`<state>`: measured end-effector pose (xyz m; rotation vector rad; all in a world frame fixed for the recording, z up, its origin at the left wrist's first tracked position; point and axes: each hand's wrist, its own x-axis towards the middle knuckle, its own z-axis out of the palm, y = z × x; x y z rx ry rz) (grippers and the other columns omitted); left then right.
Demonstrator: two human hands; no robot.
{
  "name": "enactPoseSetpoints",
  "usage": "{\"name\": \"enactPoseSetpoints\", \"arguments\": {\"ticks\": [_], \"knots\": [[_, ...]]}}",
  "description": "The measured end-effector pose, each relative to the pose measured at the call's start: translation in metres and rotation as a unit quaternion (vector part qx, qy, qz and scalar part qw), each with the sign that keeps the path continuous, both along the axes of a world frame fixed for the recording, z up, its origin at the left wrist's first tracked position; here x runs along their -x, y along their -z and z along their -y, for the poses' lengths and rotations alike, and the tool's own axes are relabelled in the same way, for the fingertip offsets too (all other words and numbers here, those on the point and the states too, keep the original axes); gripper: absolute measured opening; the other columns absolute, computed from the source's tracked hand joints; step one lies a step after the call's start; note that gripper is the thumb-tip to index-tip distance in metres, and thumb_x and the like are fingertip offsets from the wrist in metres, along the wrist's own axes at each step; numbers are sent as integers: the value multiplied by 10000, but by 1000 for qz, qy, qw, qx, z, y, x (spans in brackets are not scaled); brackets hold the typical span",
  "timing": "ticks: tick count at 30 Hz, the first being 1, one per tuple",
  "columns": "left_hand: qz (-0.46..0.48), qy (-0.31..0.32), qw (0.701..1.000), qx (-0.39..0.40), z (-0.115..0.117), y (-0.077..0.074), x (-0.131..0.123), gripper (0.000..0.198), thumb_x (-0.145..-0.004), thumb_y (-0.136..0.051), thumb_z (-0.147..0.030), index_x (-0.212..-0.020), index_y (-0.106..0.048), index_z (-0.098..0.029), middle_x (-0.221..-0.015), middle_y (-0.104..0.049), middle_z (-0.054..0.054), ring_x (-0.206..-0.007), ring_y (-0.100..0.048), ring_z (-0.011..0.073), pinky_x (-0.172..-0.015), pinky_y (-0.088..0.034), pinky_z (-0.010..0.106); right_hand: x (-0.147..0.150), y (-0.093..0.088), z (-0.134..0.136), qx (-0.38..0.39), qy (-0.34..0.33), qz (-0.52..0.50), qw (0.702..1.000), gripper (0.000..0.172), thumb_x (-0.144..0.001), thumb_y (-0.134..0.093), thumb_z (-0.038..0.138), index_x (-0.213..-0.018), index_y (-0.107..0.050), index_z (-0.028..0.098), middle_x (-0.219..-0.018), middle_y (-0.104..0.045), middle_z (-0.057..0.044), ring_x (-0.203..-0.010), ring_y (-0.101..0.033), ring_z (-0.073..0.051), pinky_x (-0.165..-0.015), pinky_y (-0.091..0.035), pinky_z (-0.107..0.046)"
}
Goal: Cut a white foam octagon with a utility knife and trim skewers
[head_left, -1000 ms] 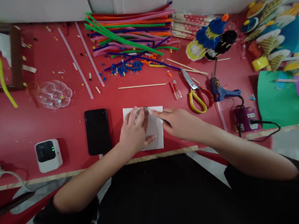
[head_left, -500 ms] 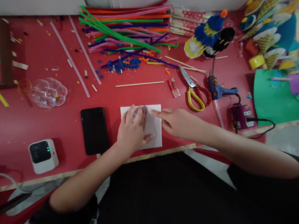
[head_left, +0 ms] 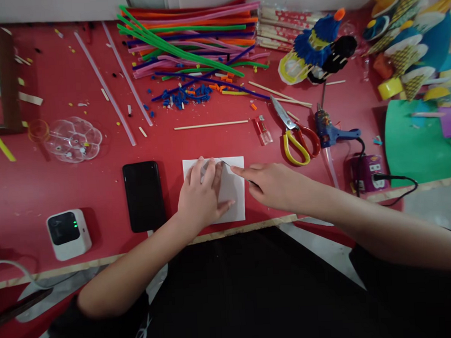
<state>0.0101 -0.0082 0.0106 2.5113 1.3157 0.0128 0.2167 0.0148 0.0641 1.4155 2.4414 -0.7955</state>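
A white sheet of paper (head_left: 235, 201) lies near the table's front edge. My left hand (head_left: 198, 193) rests on its left part, fingers spread and pressing it flat. My right hand (head_left: 273, 184) is closed around a slim craft knife (head_left: 225, 163), index finger stretched along it. Most of the knife is hidden in the hand; its thin dark blade points left to the sheet's upper part, close to my left fingertips. A wooden stick (head_left: 211, 125) lies just beyond the paper. To the right are a small red sharpener-like item (head_left: 263, 130) and scissors (head_left: 294, 135).
Pipe cleaners (head_left: 192, 37) are piled at the back, with blue and orange scraps in front. A black phone (head_left: 144, 196) and a white device (head_left: 68, 233) lie left. A glue gun (head_left: 331, 130) and a corded purple power socket (head_left: 368, 172) stand right.
My right hand and the knife tip have shifted slightly right and towards me. My left hand stays in place on the paper. The whole view has moved a little.
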Motion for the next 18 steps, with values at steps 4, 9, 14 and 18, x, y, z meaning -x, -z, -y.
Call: {"name": "enactPoseSetpoints", "arguments": {"ticks": [4,9,14,18], "knots": [[-17,2,1000,-12,0,-2,-1,854,-876,-594,-583,-1515,-375,-61,-1532,-441,219,-1477,-283,425,-1169,-322,531,-1,-2,2,12,-1,10,1000,606,-870,-436,145,-1473,-495,156,-1016,-710,-129,-737,-623,-200,-603,-401,-283],[-32,8,999,-16,0,-4,-2,843,-872,-598,-583,-1505,-396,-62,-1523,-458,213,-1466,-311,429,-1170,-321,535,-3,-5,5,10,-6,22,1000,595,-891,-413,153,-1481,-489,140,-984,-723,-133,-731,-617,-199,-596,-382,-285],[-26,9,999,-23,-1,-5,-2,845,-872,-607,-568,-1503,-393,-48,-1514,-464,224,-1454,-326,441,-1176,-313,545,-5,-8,9,15,-2,27,1000,593,-874,-418,138,-1459,-512,161,-928,-712,-93,-656,-572,-156,-543,-328,-261],[-32,7,999,-30,-1,-5,-2,854,-857,-622,-571,-1498,-399,-53,-1506,-476,217,-1445,-341,437,-1158,-342,541,-7,-8,12,4,-7,27,1000,592,-867,-420,133,-1449,-522,160,-918,-710,-86,-659,-570,-152,-538,-322,-259]]}}
